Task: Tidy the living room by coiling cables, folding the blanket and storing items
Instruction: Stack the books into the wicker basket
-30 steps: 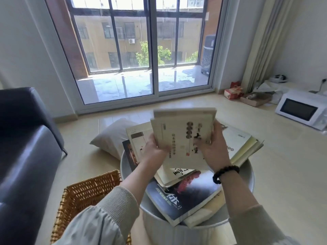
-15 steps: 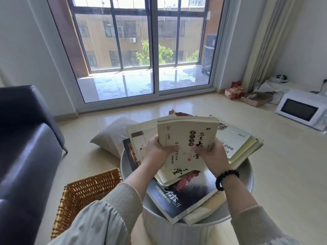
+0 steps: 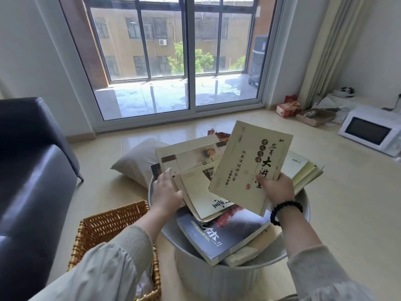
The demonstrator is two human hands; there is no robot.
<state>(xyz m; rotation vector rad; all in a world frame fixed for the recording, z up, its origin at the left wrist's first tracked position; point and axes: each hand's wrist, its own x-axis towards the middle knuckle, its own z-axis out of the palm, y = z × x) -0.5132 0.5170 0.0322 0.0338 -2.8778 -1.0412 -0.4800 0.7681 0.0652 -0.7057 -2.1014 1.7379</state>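
So the right-hand grip (image 3: 275, 187) is clamped on the bottom corner of a cream book (image 3: 245, 168), thumb on the cover, fingers underneath, and the book hangs tilted in the air above the rest of the pile of books (image 3: 227, 233). The left-hand grip (image 3: 167, 190) lies on the left edge of that pile with its fingers looking pretty straight, so it's pressing rather than holding anything, I'd say

The pile sits on a small round grey counter (image 3: 303, 205), fanned out every which way, with a dark book at the front and a couple on the right poking out past the rim. A wicker basket (image 3: 108, 222) stands just beside the counter on the left, which I'm guessing is where the books go

What worries me: a one-corner hold on a floppy paperback is weak, so if it swings towards the basket it could fold over or slip out. And the pile is a mess, so if the left grip drags one book out from the middle, the overhanging ones could slide off onto the floor. Squaring the stack first seems the safer call to me
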